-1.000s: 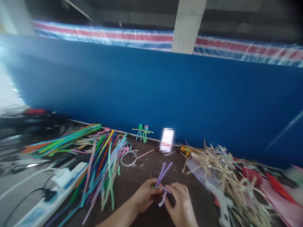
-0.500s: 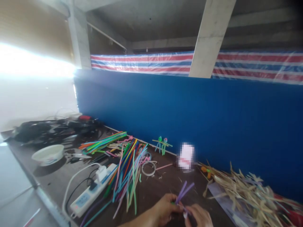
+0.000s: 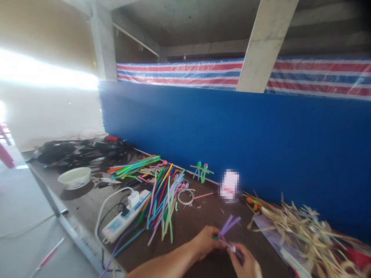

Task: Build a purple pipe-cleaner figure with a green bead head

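My left hand (image 3: 206, 244) is closed, pinching purple pipe cleaners (image 3: 228, 227) whose free ends fan upward above the fingers. A bit of green shows at its fingertips. Close on the right, my right hand (image 3: 245, 262) is closed around the lower part of the same purple piece, where a small white spot (image 3: 233, 249) sits at its fingertips; what that spot is, I cannot make out. Left of the hands lies a loose pile of coloured pipe cleaners (image 3: 166, 204). Two small pipe-cleaner figures (image 3: 203, 172) lean against the blue partition.
A white power strip (image 3: 126, 218) with plugs lies left of the pile. Further left are a white bowl (image 3: 74, 178) and black plastic bags (image 3: 58, 152). A wire coil (image 3: 186, 197) lies behind the hands; dry straw-like strips (image 3: 301, 227) heap at the right. A blue partition (image 3: 232, 131) backs the table.
The view has swung slightly left and down, so the table things sit further right and higher. Both hands still hold the purple pipe cleaners, and the white spot shows more plainly between them.
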